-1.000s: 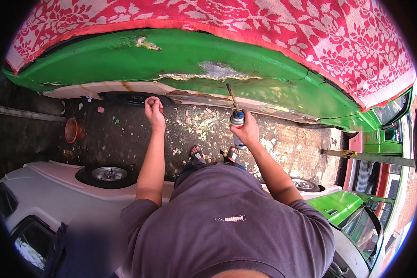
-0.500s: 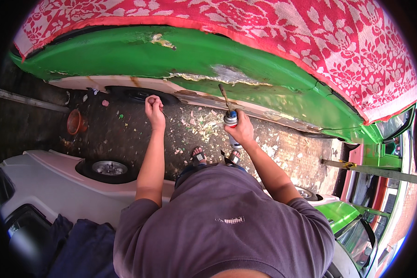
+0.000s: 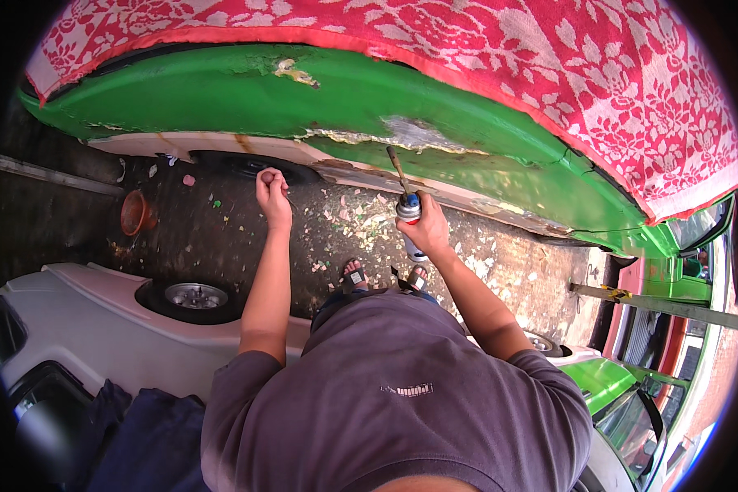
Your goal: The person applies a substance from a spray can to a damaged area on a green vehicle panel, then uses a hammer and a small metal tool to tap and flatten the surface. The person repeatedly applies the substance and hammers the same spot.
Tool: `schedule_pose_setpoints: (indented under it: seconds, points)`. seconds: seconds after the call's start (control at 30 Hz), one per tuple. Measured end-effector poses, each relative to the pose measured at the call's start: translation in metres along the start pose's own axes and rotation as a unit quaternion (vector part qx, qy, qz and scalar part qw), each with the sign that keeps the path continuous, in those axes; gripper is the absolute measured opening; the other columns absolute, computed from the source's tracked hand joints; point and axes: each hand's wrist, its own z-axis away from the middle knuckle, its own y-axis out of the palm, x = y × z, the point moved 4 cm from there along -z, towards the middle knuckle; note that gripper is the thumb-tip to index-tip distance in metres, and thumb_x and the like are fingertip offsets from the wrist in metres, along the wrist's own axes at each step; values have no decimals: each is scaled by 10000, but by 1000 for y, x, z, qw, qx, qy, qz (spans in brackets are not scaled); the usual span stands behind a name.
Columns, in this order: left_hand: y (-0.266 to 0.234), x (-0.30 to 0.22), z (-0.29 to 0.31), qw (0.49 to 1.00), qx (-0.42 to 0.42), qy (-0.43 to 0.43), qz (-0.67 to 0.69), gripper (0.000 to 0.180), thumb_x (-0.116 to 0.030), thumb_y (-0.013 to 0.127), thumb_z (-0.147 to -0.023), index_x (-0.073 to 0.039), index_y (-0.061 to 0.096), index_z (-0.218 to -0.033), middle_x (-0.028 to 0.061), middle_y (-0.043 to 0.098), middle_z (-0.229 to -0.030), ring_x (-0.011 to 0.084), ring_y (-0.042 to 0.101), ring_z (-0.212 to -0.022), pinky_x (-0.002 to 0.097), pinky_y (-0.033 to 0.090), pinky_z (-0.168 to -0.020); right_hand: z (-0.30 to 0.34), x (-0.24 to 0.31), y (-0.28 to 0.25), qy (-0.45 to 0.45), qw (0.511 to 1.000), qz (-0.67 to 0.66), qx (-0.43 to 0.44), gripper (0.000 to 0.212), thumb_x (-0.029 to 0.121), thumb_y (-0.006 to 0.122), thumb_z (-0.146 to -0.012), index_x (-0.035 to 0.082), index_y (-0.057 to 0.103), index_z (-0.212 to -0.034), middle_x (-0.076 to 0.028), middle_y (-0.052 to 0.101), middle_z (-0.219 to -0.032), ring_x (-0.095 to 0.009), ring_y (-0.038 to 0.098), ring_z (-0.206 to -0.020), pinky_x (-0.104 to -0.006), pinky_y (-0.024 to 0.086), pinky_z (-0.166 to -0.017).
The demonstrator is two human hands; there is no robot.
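Note:
My right hand (image 3: 430, 232) is wrapped around a gas torch (image 3: 407, 209), a canister with a blue valve and a metal nozzle tube. The nozzle (image 3: 397, 166) points away from me, toward the lower edge of a green car body (image 3: 221, 90). No flame can be made out at its tip. My left hand (image 3: 274, 197) is closed in a fist in front of the car's dark wheel (image 3: 246, 166); what it holds, if anything, is hidden. Along the car's side, the paint has peeled around a bare grey patch (image 3: 418, 134), and a smaller yellowish patch (image 3: 295, 74) lies further left.
A red and white floral cloth (image 3: 500, 49) covers the top of the green car. Paint flakes (image 3: 361, 221) litter the ground around my feet. An orange bucket (image 3: 135, 213) stands at the left. Behind me is a whitish car (image 3: 123, 320); a beam (image 3: 656, 306) juts in at right.

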Motion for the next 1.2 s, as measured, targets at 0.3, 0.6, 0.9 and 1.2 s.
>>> schedule_pose_setpoints:
  seconds: [0.3, 0.6, 0.9, 1.2]
  points:
    - [6, 5, -6, 1000, 5, -8, 10, 23, -79, 537, -930, -83, 523, -913, -29, 475, -752, 50, 439, -646, 193, 333, -547, -1, 2, 2, 16, 1000, 12, 2, 665, 314, 756, -648, 29, 503, -1194, -189, 617, -1026, -385, 582, -990, -469, 483, -858]
    - [-11, 0, -11, 1000, -1, 9, 2, 18, -84, 541, -931, -86, 528, -918, -34, 477, -753, 45, 436, -644, 195, 328, -542, -6, 7, 11, 20, 1000, 9, 6, 656, 325, 752, -648, 36, 509, -1184, -193, 618, -1025, -388, 582, -996, -469, 484, -867]
    - [-2, 5, -11, 1000, 7, -4, 14, 23, -77, 538, -934, -80, 527, -914, -30, 477, -756, 46, 436, -645, 193, 329, -549, 0, 4, 3, 27, 999, 20, -9, 653, 312, 752, -646, 29, 513, -1183, -197, 615, -1023, -391, 584, -983, -470, 484, -855]
    - [-12, 1, -16, 1000, 1, 2, 8, 27, -71, 525, -927, -84, 521, -903, -24, 485, -751, 49, 439, -646, 194, 333, -548, -5, 21, 8, 19, 1000, 16, -2, 658, 304, 746, -652, 22, 506, -1196, -202, 615, -1032, -390, 585, -982, -470, 482, -856]
